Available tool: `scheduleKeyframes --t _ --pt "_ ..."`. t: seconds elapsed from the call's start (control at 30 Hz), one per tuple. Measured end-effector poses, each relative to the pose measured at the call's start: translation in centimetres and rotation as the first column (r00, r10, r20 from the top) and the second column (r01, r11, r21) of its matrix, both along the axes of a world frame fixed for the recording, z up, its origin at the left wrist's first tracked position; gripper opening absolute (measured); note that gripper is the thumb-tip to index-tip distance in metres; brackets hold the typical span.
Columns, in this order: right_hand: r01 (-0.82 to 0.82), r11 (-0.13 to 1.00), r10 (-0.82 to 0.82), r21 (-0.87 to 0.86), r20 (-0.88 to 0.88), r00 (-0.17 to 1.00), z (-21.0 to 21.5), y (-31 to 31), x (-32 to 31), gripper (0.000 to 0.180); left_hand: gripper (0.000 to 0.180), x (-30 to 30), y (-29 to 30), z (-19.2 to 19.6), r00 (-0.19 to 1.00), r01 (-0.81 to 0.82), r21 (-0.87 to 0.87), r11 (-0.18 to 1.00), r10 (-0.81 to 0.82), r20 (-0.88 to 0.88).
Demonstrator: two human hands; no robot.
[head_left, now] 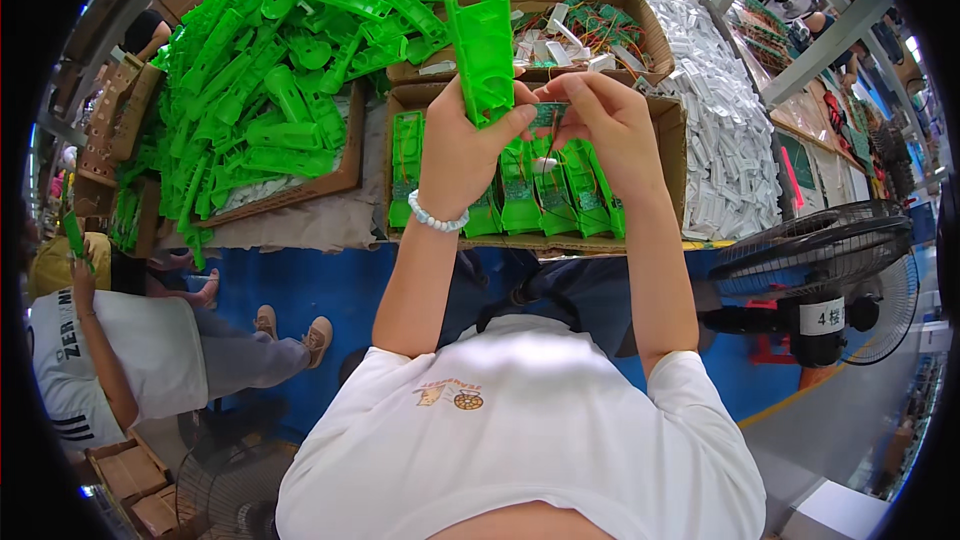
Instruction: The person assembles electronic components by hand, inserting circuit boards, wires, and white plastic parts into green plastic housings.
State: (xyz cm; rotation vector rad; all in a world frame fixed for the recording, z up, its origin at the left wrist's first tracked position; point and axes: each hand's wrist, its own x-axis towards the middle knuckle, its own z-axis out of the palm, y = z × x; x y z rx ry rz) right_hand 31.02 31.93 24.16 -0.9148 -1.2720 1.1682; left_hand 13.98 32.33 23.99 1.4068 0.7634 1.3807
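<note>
My left hand (452, 145) is closed around an upright green plastic shell (480, 35), its hollow side partly showing. Beside it, my right hand (618, 125) pinches a small green circuit board with thin wires (546, 118); its fingertips partly hide the board. A small white piece (544, 165) hangs or lies just below the board; I cannot tell which. Under both hands, a cardboard box (676, 155) holds several green shells (522, 208) in a row, with boards and wires inside them.
A big heap of green plastic parts (270, 90) fills the left. Behind the near box stands another box (645, 15) of wired boards and white pieces. White parts (715, 130) are piled right. A black fan (820, 280) stands at right; another person (130, 350) is at left.
</note>
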Motion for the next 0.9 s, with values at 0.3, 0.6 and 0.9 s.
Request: scheduleKeyframes --t 0.3,0.6,0.9 --pt "0.042 0.997 -0.037 0.057 -0.085 0.996 -1.1 -1.2 0.5 0.012 0.04 0.5 -0.5 -0.3 0.999 -0.025 -0.056 0.998 0.027 0.04" --pt "0.132 0.985 -0.128 0.112 -0.036 0.991 -1.8 -1.9 0.8 0.012 0.044 1.5 -1.8 0.1 0.994 -0.097 -0.058 0.994 0.1 0.053" --pt "0.189 0.968 -0.195 0.167 0.018 0.981 -1.3 -2.8 0.4 0.011 0.045 2.1 -2.1 -0.4 0.967 -0.249 0.072 0.966 0.251 -0.029"
